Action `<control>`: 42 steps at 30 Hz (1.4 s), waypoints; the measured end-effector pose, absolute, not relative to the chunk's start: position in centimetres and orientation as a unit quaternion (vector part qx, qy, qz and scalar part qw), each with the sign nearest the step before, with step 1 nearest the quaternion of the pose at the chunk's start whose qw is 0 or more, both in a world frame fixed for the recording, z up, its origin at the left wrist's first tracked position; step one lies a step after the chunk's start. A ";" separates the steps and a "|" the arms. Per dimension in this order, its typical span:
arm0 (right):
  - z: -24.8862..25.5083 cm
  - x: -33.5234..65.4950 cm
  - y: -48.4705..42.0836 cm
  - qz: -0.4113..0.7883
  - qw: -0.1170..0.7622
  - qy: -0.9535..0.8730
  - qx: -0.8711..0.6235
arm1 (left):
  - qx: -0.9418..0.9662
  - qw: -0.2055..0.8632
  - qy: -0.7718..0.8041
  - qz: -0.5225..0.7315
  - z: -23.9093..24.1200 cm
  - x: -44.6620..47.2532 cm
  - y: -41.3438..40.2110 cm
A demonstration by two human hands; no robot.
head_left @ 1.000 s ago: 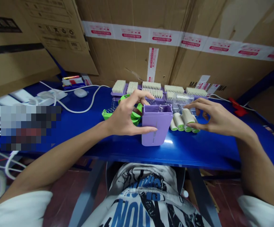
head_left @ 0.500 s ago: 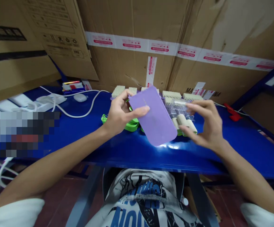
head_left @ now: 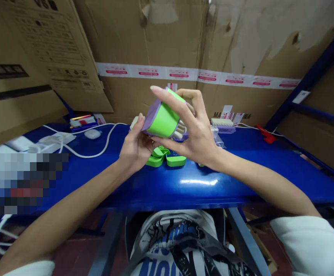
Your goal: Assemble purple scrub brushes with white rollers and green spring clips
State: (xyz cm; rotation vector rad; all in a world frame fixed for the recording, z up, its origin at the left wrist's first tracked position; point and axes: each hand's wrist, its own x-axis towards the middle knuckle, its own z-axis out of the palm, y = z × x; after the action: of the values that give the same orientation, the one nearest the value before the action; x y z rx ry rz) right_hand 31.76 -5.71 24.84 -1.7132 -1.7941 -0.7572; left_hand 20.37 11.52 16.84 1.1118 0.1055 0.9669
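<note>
Both hands hold a purple box [head_left: 149, 117] raised above the blue table [head_left: 230, 172], tilted on its side. A green piece [head_left: 162, 122] covers the side that faces me. My right hand [head_left: 192, 134] wraps over the top and front of it, with cream rollers [head_left: 179, 129] showing between the fingers. My left hand [head_left: 135, 147] grips the box from the left and underneath. Green plastic parts [head_left: 167, 158] lie on the table right below.
Cream brushes on purple bases [head_left: 222, 122] line the back of the table against taped cardboard boxes [head_left: 184, 46]. White cables [head_left: 98, 143], a mouse [head_left: 88, 133] and a power strip [head_left: 50, 142] lie at the left. A red object [head_left: 265, 134] sits at the right.
The purple box went from standing upright on the table to being lifted and turned on its side. My right hand left the rollers on the table and closed onto the box.
</note>
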 end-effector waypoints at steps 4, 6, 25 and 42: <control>24.5 33.6 -4.1 -0.279 0.297 -0.686 -0.603 | 0.496 0.719 0.059 0.484 17.9 20.2 12.4; 23.8 35.0 -3.3 -0.284 0.301 -0.702 -0.580 | 0.490 0.715 0.061 0.495 18.1 20.1 12.5; 29.3 37.9 -6.1 -0.354 0.271 -0.648 -0.617 | 0.525 0.661 0.094 0.528 18.6 20.1 13.2; 25.4 36.4 -1.7 -0.056 0.069 -0.579 -0.810 | 0.458 0.632 0.164 0.603 19.2 19.7 18.7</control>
State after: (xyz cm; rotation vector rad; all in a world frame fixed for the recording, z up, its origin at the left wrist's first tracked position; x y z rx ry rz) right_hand 36.39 -1.73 25.38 -2.4388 -1.7437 -0.1675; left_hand 19.73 18.75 19.19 1.0489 0.3763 1.3794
